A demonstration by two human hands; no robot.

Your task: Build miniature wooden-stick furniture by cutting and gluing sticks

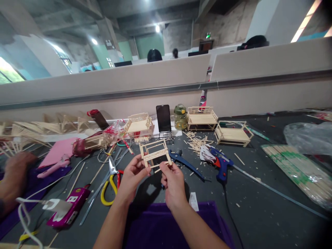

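Above the dark table, both hands hold a small wooden stick frame (155,154), like a miniature piece of furniture without a panel. My left hand (135,176) pinches its lower left leg between thumb and fingers. At the lower right corner my right hand (172,181) is closed on the frame, with a thin stick at its fingertips; whether that stick is fixed to the frame I cannot tell. Just behind the right hand lie blue-handled cutters (188,162). Scissors (111,183) with yellow and red handles rest left of my left hand.
Finished miniature benches (202,119) stand at the back, beside a phone on a stand (163,119) and a green bottle (181,117). A blue glue gun (222,167) and bagged sticks (298,173) lie right. A purple power strip (68,209) and another person's hand (19,169) are left.
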